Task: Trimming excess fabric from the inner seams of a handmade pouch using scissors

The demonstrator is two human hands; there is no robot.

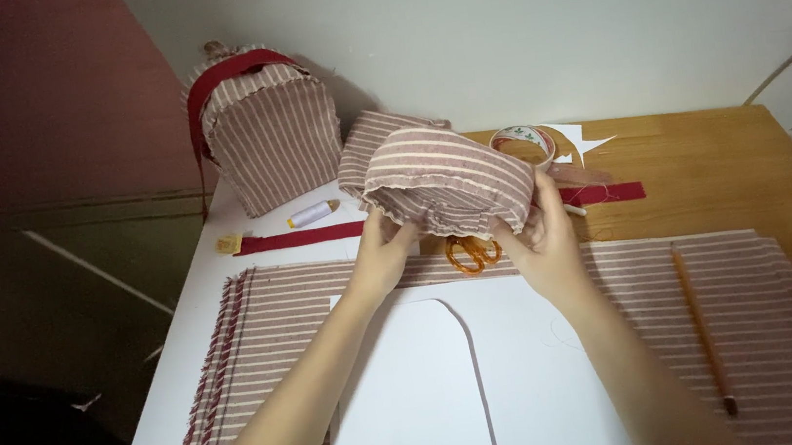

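pouch (446, 180): held above table (732, 158), long axis left-right, opening down toward the person
left hand (382, 253): pinching left rim
right hand (543, 236): pinching right rim

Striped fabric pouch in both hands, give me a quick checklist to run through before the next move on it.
1. Left hand grips the striped fabric pouch at its lower edge: ok.
2. Right hand grips the other side: ok.
3. Pouch lifted off the table: ok.
4. Orange-handled scissors lie under the pouch, between the hands, blades hidden: cannot tell whether they are shut.
5. Pencil lies on the flat striped cloth, apart from both hands: ok.
6. Thread spool lies on its side by the red strap: ok.
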